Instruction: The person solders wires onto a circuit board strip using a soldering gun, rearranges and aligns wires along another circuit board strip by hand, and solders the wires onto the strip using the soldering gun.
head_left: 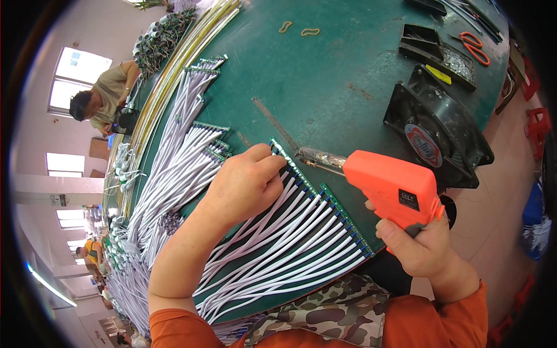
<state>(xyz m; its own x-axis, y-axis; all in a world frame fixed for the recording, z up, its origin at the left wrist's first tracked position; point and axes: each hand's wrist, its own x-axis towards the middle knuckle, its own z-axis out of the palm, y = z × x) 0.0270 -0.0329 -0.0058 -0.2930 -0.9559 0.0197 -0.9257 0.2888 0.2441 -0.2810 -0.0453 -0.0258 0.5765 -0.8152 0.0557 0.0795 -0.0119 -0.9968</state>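
My right hand (419,246) is wrapped round the grip of an orange soldering gun (391,184). The gun's metal tip (320,158) points left, close to the upper part of a green circuit board strip (295,171). My left hand (248,182) is closed at that strip's upper end, thumb and fingers pressed together; what sits between them is hidden. White cables (290,235) run down and left from this strip and from a second green strip (348,220) beside it, joined by short blue wires. More white cables with green boards (194,148) lie bundled beyond my left arm.
A black fan (438,127) stands at the right of the green table (342,75). Behind it lie a black tray (438,55), orange-handled scissors (473,47) and two rubber bands (310,32). Long yellowish strips (165,75) line the far left edge, where another person (110,93) works.
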